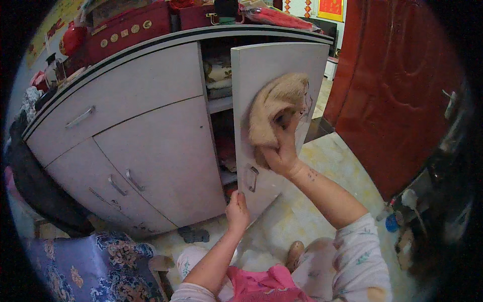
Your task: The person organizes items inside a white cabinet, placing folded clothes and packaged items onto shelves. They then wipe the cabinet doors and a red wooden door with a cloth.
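Note:
A white cabinet door (279,60) stands swung out in front of me, with a metal handle near its lower part. My right hand (283,151) holds a tan cloth (264,109) against the face of this door; the cloth is bunched and partly hides the fingers. Lower down, my left hand (238,211) grips the door's free edge near the bottom. Behind the door, folded textiles (219,71) lie on a shelf inside the cabinet (158,124).
Red boxes (128,30) and a plastic-wrapped red item stand on the cabinet top. A dark red door (396,83) is at the right. At the lower left is a seat with a blue patterned cover (90,264). A dark item (193,234) lies on the floor.

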A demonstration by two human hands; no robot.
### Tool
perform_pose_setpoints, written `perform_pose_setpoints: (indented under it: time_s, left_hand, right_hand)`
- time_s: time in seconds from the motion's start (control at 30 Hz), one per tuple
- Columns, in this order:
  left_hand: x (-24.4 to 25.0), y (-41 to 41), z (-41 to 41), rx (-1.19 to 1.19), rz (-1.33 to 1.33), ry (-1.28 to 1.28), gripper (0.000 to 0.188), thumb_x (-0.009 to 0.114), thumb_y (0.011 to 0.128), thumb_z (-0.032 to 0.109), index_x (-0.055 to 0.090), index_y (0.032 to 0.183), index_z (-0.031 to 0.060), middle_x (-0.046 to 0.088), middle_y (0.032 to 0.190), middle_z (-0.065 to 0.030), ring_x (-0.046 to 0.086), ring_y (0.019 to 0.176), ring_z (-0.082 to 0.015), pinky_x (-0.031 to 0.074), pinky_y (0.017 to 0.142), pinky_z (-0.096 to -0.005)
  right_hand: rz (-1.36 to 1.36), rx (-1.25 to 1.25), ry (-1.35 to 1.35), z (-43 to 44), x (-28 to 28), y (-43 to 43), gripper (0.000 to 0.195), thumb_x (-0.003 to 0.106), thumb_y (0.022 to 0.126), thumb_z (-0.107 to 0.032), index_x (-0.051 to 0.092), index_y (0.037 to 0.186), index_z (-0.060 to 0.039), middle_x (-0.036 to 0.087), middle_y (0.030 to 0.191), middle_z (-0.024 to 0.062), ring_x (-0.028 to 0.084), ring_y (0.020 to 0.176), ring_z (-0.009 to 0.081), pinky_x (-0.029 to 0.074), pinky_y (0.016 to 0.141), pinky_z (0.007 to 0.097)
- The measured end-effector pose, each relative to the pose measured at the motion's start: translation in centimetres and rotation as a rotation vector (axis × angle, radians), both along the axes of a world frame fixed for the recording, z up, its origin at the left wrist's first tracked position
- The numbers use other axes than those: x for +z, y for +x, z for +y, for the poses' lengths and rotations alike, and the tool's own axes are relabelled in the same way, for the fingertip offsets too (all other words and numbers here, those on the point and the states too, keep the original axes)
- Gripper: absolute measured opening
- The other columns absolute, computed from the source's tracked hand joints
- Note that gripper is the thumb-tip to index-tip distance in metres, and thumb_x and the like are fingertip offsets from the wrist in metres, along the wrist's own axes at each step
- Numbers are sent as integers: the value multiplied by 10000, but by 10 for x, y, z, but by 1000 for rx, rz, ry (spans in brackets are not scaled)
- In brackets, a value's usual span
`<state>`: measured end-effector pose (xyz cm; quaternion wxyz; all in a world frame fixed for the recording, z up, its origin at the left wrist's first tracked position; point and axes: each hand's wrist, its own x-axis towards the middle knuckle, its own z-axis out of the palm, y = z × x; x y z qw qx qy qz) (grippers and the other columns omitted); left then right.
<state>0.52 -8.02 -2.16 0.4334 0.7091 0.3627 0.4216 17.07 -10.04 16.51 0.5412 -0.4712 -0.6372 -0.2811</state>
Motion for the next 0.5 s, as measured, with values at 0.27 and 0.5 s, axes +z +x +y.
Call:
perform_pose_setpoints:
  time_s: [0.27, 0.5]
  left_hand:
    - [17, -2, -3, 33, 47, 2, 330, 411, 981, 331, 555, 1148, 87, 628, 838, -219, 613, 769, -401, 468, 686, -431]
    - [23, -3, -9, -27, -7, -10, 327, 399, 990, 325, 548, 1137, 74, 632, 868, -223, 620, 810, -398, 470, 703, -430]
  right_hand:
    - [227, -108, 13, 11, 0, 90, 673, 679, 753, -243, 388, 1306, 5, 371, 1326, 221, 378, 1224, 376, 272, 1064, 435]
    - [975, 182, 117, 16, 37, 103, 528, 576, 828, -185, 385, 1289, -11, 481, 1209, 123, 469, 1104, 233, 385, 960, 368]
